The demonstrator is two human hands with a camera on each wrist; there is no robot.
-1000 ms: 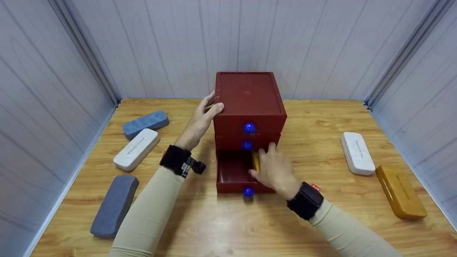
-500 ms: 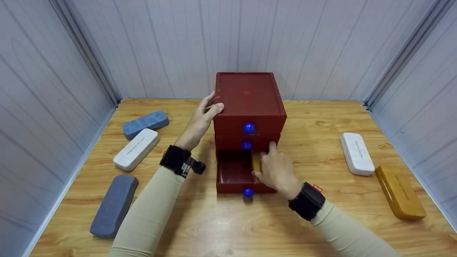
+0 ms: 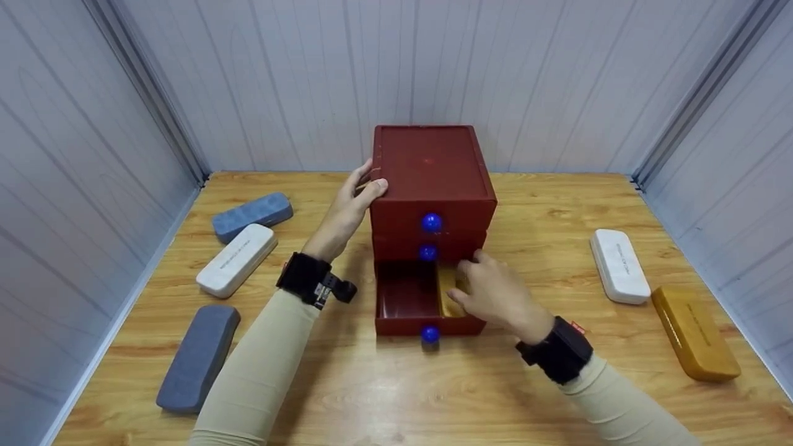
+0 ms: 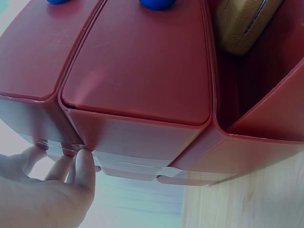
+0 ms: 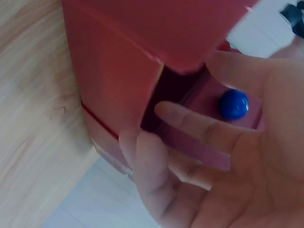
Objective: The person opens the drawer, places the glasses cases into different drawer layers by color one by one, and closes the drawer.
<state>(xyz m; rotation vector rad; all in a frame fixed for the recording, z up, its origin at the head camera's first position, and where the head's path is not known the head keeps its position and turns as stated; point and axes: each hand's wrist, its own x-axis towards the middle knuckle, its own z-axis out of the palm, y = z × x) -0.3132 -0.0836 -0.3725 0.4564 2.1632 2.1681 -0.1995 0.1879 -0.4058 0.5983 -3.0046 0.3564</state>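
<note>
Gripping the upper left edge of the red drawer cabinet [image 3: 432,179], the left hand [image 3: 347,214] is curling its fingers around the corner, thumb lying on the top rim; the left wrist view is showing the fingertips [image 4: 83,164] pressing against the cabinet's side wall. Left of that arm, four glasses cases are lying on the wooden table [image 3: 396,396]: a grey case [image 3: 198,357] nearest the person, a white case [image 3: 237,259] beyond it, and a blue patterned case [image 3: 253,214] just behind the white one and nearly touching it.

At the centre, the cabinet is standing upright with three drawers, each carrying a blue knob. Its top two drawers are sitting closed, while the bottom drawer [image 3: 406,300] is standing pulled out toward the person. Inside that drawer, against its right wall, a tan glasses case [image 3: 447,291] is lying lengthwise, partly under the cabinet body; the left wrist view is also catching one end of it [image 4: 242,21].

Over the drawer's right side, the right hand [image 3: 495,294] is hovering with fingers relaxed and loosely spread, holding nothing; the right wrist view is showing the palm open beside the cabinet, with a blue knob [image 5: 233,104] visible between the fingers. Whether the fingertips are touching the tan case, I cannot tell.

Farther right, well apart from the cabinet, a second white case [image 3: 619,265] is lying on the table, and an orange-brown case [image 3: 695,332] is lying just beside it, nearer the right wall.
</note>
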